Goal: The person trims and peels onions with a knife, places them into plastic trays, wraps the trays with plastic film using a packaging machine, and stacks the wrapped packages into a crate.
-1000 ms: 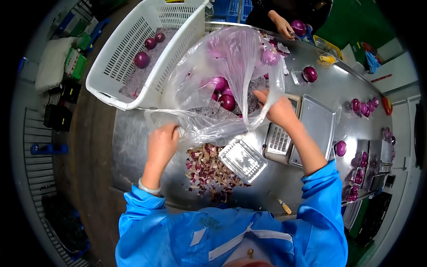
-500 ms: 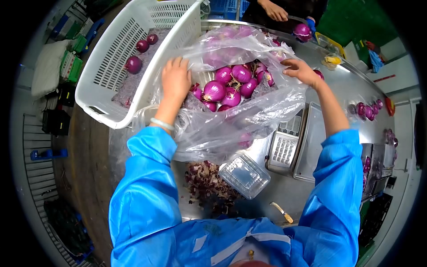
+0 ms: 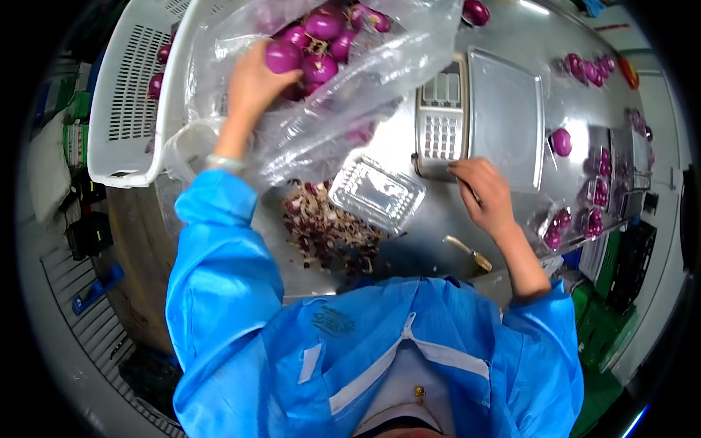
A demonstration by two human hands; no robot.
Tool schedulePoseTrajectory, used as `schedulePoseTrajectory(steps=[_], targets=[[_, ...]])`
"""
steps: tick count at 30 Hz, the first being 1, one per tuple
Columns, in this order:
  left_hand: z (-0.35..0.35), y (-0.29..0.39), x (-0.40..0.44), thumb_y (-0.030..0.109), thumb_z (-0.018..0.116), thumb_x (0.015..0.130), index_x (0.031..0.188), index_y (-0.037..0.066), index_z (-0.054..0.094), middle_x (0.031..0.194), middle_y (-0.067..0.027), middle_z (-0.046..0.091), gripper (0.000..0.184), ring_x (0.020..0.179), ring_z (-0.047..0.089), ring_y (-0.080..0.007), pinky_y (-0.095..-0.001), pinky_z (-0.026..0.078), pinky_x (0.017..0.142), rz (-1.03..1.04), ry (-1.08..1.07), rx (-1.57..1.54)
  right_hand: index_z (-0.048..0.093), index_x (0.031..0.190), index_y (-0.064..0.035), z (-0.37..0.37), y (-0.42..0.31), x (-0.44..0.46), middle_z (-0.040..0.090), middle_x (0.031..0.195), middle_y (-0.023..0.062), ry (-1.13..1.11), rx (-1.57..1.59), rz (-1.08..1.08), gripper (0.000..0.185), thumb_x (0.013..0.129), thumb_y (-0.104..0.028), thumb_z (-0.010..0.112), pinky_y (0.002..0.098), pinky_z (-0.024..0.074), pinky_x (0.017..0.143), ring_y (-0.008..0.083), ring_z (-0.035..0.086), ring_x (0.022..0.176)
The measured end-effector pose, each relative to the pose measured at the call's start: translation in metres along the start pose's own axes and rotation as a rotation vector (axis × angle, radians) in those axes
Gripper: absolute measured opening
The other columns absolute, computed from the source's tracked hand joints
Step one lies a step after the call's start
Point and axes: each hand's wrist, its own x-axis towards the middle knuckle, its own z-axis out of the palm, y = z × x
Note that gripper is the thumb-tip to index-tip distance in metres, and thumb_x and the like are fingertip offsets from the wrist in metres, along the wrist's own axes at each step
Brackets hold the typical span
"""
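Several purple onions (image 3: 325,26) lie in an open clear plastic bag (image 3: 380,77) at the upper left of the table. My left hand (image 3: 252,82) is closed round one onion (image 3: 283,56) at the bag's left side. Over the lower edge of the scale (image 3: 442,120), my right hand (image 3: 483,191) has its fingers apart and holds nothing. An empty clear plastic tray (image 3: 377,193) lies between my hands, beside a heap of onion skins (image 3: 321,226). Below my right hand is a small knife (image 3: 468,252) with a yellowish handle.
A white slotted basket (image 3: 131,95) with onions stands at the left. The scale's metal pan (image 3: 505,120) is right of its keypad. Farther right are packed onions (image 3: 590,69), a single onion (image 3: 561,142) and more trays of onions (image 3: 558,228). Another onion (image 3: 475,12) lies at the top.
My left hand has moved from the bag's edge onto an onion inside. My right hand has left the bag and come down to the scale. The view has shifted, and the co-worker is out of view.
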Motion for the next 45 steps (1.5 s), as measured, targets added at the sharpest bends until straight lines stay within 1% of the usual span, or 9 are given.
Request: schedulePoseTrajectory(steps=[2, 4, 6, 8, 14, 21, 25, 30, 45], targets=[[-0.047, 0.029, -0.034, 0.039, 0.088, 0.065, 0.130, 0.005, 0.055, 0.115, -0.0156, 0.067, 0.080, 0.108, 0.066, -0.0271, -0.0356, 0.052, 0.091, -0.136, 0.136, -0.349, 0.063, 0.110, -0.0022, 0.008, 0.000, -0.065, 0.066, 0.108, 0.0158, -0.071, -0.015, 0.219, 0.030, 0.080, 0.001, 0.067, 0.0403, 0.0528, 0.084, 0.0358, 0.063, 0.099], [-0.078, 0.038, -0.084, 0.025, 0.080, 0.076, 0.134, 0.002, 0.051, 0.118, -0.0158, 0.064, 0.069, 0.099, 0.066, -0.0268, -0.0357, 0.053, 0.084, -0.250, 0.206, -0.924, 0.061, 0.114, -0.0025, 0.022, 0.002, -0.129, 0.065, 0.111, 0.0159, -0.151, -0.058, 0.428, 0.035, 0.080, -0.002, 0.069, 0.0410, 0.0524, 0.085, 0.0365, 0.063, 0.101], [-0.102, 0.039, -0.152, 0.026, 0.075, 0.081, 0.142, 0.004, 0.043, 0.130, -0.0145, 0.057, 0.072, 0.107, 0.061, -0.0239, -0.0344, 0.050, 0.074, -0.314, 0.193, -1.405, 0.059, 0.121, -0.0045, 0.033, 0.002, -0.186, 0.062, 0.115, 0.0144, -0.290, -0.259, 0.511, 0.044, 0.079, -0.005, 0.071, 0.0419, 0.0516, 0.087, 0.0352, 0.061, 0.104], [-0.120, 0.031, -0.219, 0.035, 0.076, 0.081, 0.143, 0.006, 0.043, 0.142, -0.0193, 0.049, 0.076, 0.121, 0.053, -0.0281, -0.0379, 0.047, 0.087, -0.282, 0.047, -1.541, 0.056, 0.126, -0.0061, 0.041, 0.008, -0.227, 0.060, 0.117, 0.0130, -0.417, -0.416, 0.584, 0.050, 0.079, -0.007, 0.072, 0.0424, 0.0510, 0.088, 0.0339, 0.059, 0.107], [-0.110, 0.042, -0.373, 0.043, 0.073, 0.086, 0.141, 0.009, 0.047, 0.141, -0.0129, 0.052, 0.069, 0.124, 0.052, -0.0310, -0.0419, 0.049, 0.087, -0.691, 0.387, -1.923, 0.054, 0.113, -0.0067, 0.093, 0.058, -0.311, 0.055, 0.111, 0.0135, -0.526, -0.518, 0.498, 0.038, 0.078, -0.006, 0.067, 0.0451, 0.0511, 0.083, 0.0346, 0.057, 0.106], [-0.108, 0.092, -0.422, 0.043, 0.083, 0.071, 0.143, 0.013, 0.042, 0.133, -0.0117, 0.054, 0.088, 0.118, 0.059, -0.0286, -0.0418, 0.053, 0.096, -0.688, 0.165, -1.624, 0.053, 0.103, -0.0041, 0.061, -0.036, -0.208, 0.059, 0.101, 0.0168, -0.287, -0.017, 0.286, 0.028, 0.076, 0.000, 0.062, 0.0492, 0.0524, 0.075, 0.0418, 0.061, 0.084], [-0.109, 0.123, -0.422, 0.020, 0.081, 0.069, 0.140, 0.006, 0.045, 0.129, -0.0110, 0.056, 0.081, 0.119, 0.058, -0.0234, -0.0360, 0.046, 0.104, -0.647, 0.029, -1.598, 0.065, 0.113, -0.0116, 0.043, -0.150, -0.126, 0.065, 0.108, 0.0080, -0.130, -0.024, -0.342, 0.037, 0.076, -0.004, 0.066, 0.0344, 0.0553, 0.063, 0.0255, 0.067, 0.079], [-0.117, 0.157, -0.425, 0.014, 0.086, 0.067, 0.135, 0.006, 0.047, 0.126, -0.0087, 0.059, 0.080, 0.117, 0.058, -0.0197, -0.0335, 0.046, 0.102, -0.514, 0.046, -1.220, 0.065, 0.123, -0.0203, 0.041, -0.199, -0.090, 0.064, 0.105, 0.0000, -0.085, -0.240, -0.600, 0.045, 0.078, -0.018, 0.068, 0.0263, 0.0509, 0.054, 0.0125, 0.058, 0.065], [-0.109, 0.214, -0.436, 0.024, 0.087, 0.064, 0.133, 0.004, 0.048, 0.124, -0.0092, 0.059, 0.082, 0.115, 0.058, -0.0186, -0.0347, 0.046, 0.100, -0.647, 0.135, -1.159, 0.057, 0.134, -0.0189, 0.050, -0.164, -0.092, 0.063, 0.104, 0.0007, -0.241, -0.245, -0.557, 0.056, 0.078, -0.016, 0.063, 0.0263, 0.0529, 0.055, 0.0145, 0.061, 0.067]])
